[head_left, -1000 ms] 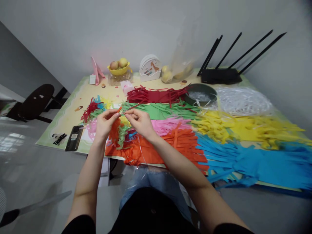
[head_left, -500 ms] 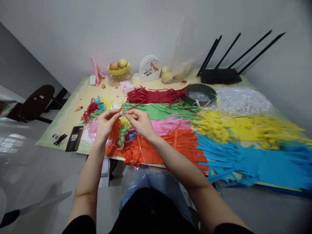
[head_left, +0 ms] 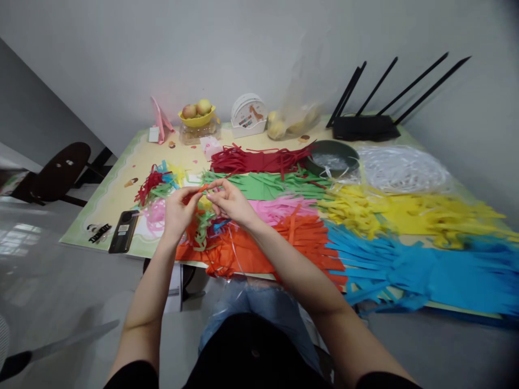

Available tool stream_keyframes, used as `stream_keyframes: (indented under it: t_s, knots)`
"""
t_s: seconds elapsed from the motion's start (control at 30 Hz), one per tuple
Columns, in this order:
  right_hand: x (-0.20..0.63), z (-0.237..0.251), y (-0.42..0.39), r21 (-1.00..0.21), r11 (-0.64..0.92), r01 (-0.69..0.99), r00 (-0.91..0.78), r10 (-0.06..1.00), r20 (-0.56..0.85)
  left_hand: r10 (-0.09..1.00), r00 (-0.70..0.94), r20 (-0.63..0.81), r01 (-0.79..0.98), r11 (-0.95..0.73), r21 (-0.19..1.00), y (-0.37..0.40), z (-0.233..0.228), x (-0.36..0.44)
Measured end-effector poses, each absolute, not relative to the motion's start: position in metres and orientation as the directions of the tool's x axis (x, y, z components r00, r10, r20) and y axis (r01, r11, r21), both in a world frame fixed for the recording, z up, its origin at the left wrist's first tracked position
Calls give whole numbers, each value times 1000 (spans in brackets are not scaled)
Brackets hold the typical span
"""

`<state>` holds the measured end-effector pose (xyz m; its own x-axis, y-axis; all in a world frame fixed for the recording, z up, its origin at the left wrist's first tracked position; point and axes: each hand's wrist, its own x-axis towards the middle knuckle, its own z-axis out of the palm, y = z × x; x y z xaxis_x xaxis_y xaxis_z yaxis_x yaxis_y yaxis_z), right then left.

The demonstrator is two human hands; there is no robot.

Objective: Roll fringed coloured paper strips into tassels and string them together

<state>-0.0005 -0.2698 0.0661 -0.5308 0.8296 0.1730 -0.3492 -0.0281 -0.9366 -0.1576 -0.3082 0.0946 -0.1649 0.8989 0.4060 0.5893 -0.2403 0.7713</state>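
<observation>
Over the table, my left hand (head_left: 179,209) pinches a narrow orange strip (head_left: 203,188) between thumb and fingers. My right hand (head_left: 232,205) meets it from the other side, its index finger bent over the strip's end and its other fingers curled; what lies in that pinch is too small to make out. Beneath both hands hang mixed strips in orange and pale green (head_left: 201,237). Closest to my body lies an orange fringed sheet (head_left: 253,256). Behind it are pink fringe (head_left: 275,209), a green fringed sheet (head_left: 263,187) and a dark red one (head_left: 263,161).
Yellow fringe (head_left: 409,216) and blue fringed sheets (head_left: 454,275) spread to the right, the blue over the table edge. Farther back are a dark green bowl (head_left: 352,165), a bundle of white string (head_left: 403,170) and a black router (head_left: 365,128). A phone (head_left: 123,232) lies left.
My right index finger has lifted and bent over the orange strip. The strip now lies flatter between the hands. The sheets on the table stay in place.
</observation>
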Motion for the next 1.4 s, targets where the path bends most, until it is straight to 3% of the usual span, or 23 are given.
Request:
stream_keyframes:
  t_s: [0.2,0.43,0.63,0.73,0.87,0.93,1.07,1.2,1.4]
  knots:
    - [3,64,-266,-912,-123,-391,-545,830,121,915,-129,382,586,-240,774,-308,88,-159]
    - [5,55,-261,-894,-273,-356,-689,723,53,907,-51,417,621,-299,725,-307,76,-162]
    - [6,51,-256,-939,-208,-275,-608,794,3,888,140,438,787,-368,495,-316,73,-155]
    - [7,52,-257,-974,-87,-207,-516,856,34,889,170,426,866,-341,365,-323,73,-151]
    - [0,53,-266,-926,-27,-376,-296,951,93,894,203,399,901,-330,281,-328,77,-150]
    - [-3,52,-270,-904,-29,-426,-284,953,103,900,241,364,909,-340,240,-329,80,-151]
    - [4,53,-263,-971,67,-228,-316,939,139,905,255,341,932,-324,163,-329,80,-151]
    - [16,58,-249,-973,-110,-202,-514,858,10,890,237,389,944,-306,125,-330,74,-153]
    - [14,64,-246,-914,-267,-304,-510,856,-81,855,296,426,933,-354,64,-330,76,-151]
